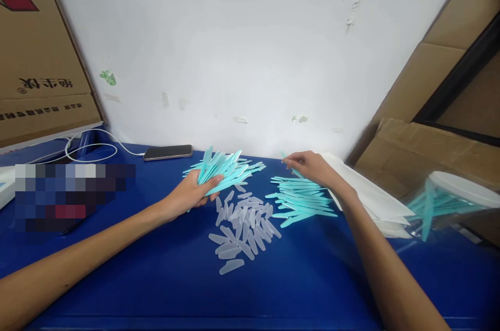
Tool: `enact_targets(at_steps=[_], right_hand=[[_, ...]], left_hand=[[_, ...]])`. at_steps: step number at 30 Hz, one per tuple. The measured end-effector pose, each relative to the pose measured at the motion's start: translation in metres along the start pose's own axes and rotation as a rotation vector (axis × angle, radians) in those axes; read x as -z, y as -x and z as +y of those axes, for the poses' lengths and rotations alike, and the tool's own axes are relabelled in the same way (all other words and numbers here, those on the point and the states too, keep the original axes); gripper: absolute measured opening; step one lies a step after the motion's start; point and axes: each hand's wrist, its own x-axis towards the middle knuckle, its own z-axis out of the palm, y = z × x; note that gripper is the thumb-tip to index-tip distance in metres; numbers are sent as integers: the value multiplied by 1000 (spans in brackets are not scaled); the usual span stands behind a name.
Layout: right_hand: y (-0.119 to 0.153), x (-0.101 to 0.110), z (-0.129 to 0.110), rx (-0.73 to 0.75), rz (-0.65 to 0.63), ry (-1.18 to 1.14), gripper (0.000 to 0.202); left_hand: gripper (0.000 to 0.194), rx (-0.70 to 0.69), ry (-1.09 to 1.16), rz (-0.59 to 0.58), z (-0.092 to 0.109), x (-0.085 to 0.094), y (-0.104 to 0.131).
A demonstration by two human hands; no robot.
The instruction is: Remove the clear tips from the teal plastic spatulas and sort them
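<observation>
My left hand (199,190) is wrapped round a bunch of turquoise eyebrow razors (224,167), fanned out and pointing away from me. More razors lie behind and beneath that bunch. My right hand (307,165) pinches a single turquoise razor (297,173) at the back of a second pile of razors (302,198), which lie roughly side by side on the blue table (156,279). Between the two hands is a loose heap of translucent blade caps (248,221). My right fingers partly hide the razor they hold.
A phone (167,152) with a white cable lies at the back left. White sheets or bags (371,200) lie right of the razor pile, beside a clear container (449,198) with more razors. Cardboard boxes (42,49) stand left and right; a white wall closes the back.
</observation>
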Motion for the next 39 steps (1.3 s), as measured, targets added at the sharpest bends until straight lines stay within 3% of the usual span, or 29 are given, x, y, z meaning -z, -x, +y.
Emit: enact_targets(at_steps=[4,11,15,28,32,35,37,39], right_hand=[[-2,2,4,-103,-26,73,31],[0,5,13,-94,-18,285,22],[0,3,17,-70,-93,419,17],[0,-5,27,-4,-189,402,21],[1,-2,10,55,-77,302,24],[5,-8,-17,146,35,16,36],[9,-18,-39,182,6,-197,43],[14,-33,-59,214,-100,-358,50]], left_hand=[[46,8,1,3,1,-1,0],[48,8,-41,-8,-5,-1,-2],[48,19,-51,1,-7,-1,-3],[50,28,-63,-7,-1,-3,-1],[50,22,-58,-9,-2,-3,-1],[48,12,-29,1,-1,-4,0],[46,7,27,10,-1,-5,1],[44,2,103,26,0,-6,2]])
